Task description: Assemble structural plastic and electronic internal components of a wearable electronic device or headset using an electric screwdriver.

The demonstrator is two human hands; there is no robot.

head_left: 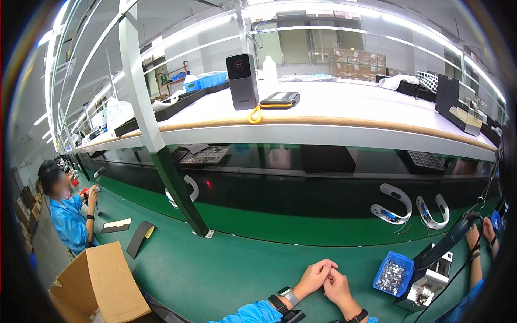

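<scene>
My left hand (313, 279) and my right hand (337, 286) rest together at the near edge of the green work table (231, 264). Their fingers are curled in and touch each other; no object shows between them. A watch with a grey band sits on my left wrist, and a dark band is on my right. To the right of my hands stands a blue bin (392, 275) full of small shiny metal parts. Beside it is a metal fixture (431, 285) with a long black tool (449, 240) leaning above it.
Two white curved shells (407, 199) (442, 211) with wiring lie beyond the bin. An open cardboard box (116, 280) and a dark curved strip (139, 239) are at left. A post (177, 185) and raised shelf (344, 102) stand ahead. Co-workers are left (70, 220) and far right (475, 242).
</scene>
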